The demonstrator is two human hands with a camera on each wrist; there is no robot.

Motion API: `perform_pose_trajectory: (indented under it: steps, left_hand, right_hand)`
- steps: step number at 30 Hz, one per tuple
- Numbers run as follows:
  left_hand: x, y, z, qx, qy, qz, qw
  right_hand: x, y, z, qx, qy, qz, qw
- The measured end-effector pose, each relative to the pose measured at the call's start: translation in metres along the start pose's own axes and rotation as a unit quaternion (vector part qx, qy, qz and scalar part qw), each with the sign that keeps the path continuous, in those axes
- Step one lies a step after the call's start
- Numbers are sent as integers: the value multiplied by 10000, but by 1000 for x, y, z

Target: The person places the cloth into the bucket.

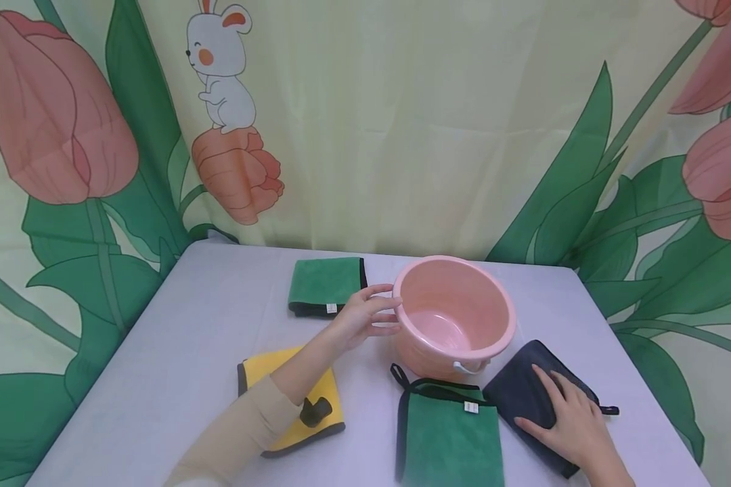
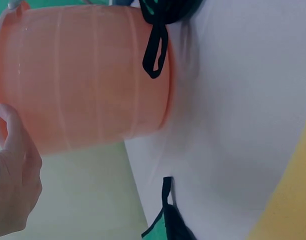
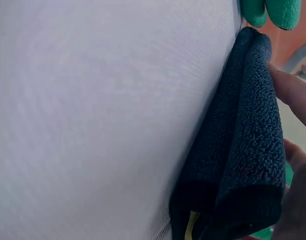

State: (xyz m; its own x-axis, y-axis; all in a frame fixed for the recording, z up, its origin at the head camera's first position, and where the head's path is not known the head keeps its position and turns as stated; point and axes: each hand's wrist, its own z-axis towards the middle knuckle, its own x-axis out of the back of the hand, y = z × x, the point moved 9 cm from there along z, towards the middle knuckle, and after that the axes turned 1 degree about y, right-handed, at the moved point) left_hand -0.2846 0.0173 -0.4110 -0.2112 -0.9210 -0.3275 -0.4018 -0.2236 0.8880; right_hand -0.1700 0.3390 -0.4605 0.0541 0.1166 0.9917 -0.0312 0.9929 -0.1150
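A pink bucket (image 1: pixel 423 352) stands upright toward the back of the table, its inside bare and a pale handle at its front. My left hand (image 1: pixel 365 316) is at the bucket's left rim, fingers extended and touching it; the left wrist view also shows this hand (image 2: pixel 15 175) against the rim. On the right lies a folded dark navy towel (image 1: pixel 526 379). My right hand (image 1: pixel 575 419) rests on top of it with fingers spread. From the right wrist, the folded towel (image 3: pixel 253 135) shows its thick layers, with fingertips on its upper face.
A folded green towel (image 1: pixel 453 439) with a black hanging loop lies in front of the bucket. Another green towel (image 1: pixel 325 281) lies behind my left forearm. A yellow towel (image 1: pixel 274 368) with dark edging is partly under that arm. A printed curtain (image 1: pixel 390 135) hangs behind the table.
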Motion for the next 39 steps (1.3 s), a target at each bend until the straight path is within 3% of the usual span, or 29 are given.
perform_pose_trajectory:
  steps: [9,22,34,39]
  left_hand:
    - [-7,-1,1,-80,-23,135,9999]
    - [-5,-3,4,-50,83,211,9997]
    - [-6,-2,3,-116,69,182,9997]
    - [-7,-2,3,-111,93,232,9996]
  right_hand:
    - [-13,-3,0,95,-450,-53,9989]
    - [-25,0,12,64,-980,35,9952]
    - [-18,-11,18,401,-708,-220,9964]
    - [6,-9,18,443,-140,-136,9988]
